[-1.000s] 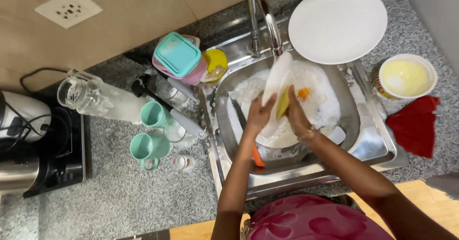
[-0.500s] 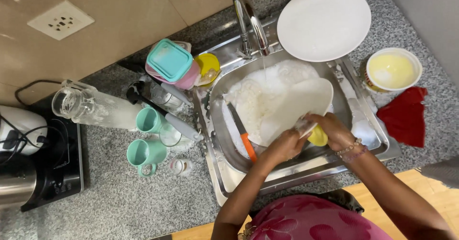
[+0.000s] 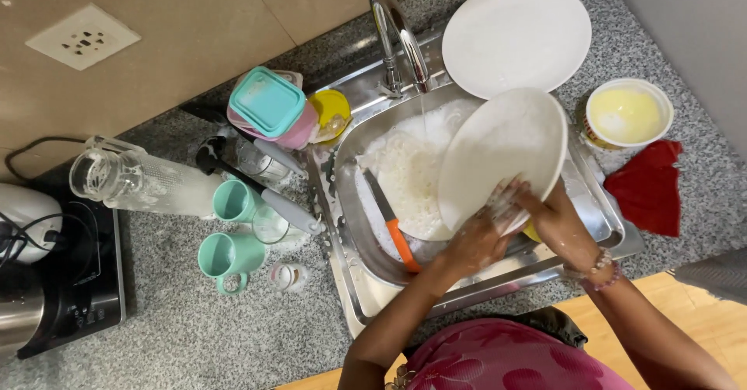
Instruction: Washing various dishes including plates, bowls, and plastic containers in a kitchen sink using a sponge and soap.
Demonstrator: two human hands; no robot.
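Nearest, both hands meet at the near rim of a round white ceramic plate [image 3: 502, 157] held over the steel sink [image 3: 595, 203]. The left hand [image 3: 471, 242] has its fingers clenched on the plate's lower edge from the left; the right hand [image 3: 556, 223] presses soapy fingers against the same edge, and whether it also grips a yellow sponge, glimpsed just beneath it, I cannot tell.

By my reading this is the scrubbing step, with the plate lathered and not yet rinsed; the next move would call for turning it under the thin stream from the chrome tap [image 3: 397, 36] while keeping a firm grip on the slippery rim.

The plate is tilted, its face turned up and toward the left, its long axis running from the near left up to the far right.

Below it, in foamy water, lies an orange-handled knife [image 3: 393, 223], blade pointing far left. On the worktop beyond, a second white plate [image 3: 517, 36] lies flat, a yellow-filled white bowl [image 3: 629, 114] and red cloth [image 3: 646, 188] to the right, two teal mugs [image 3: 229, 230] to the left.
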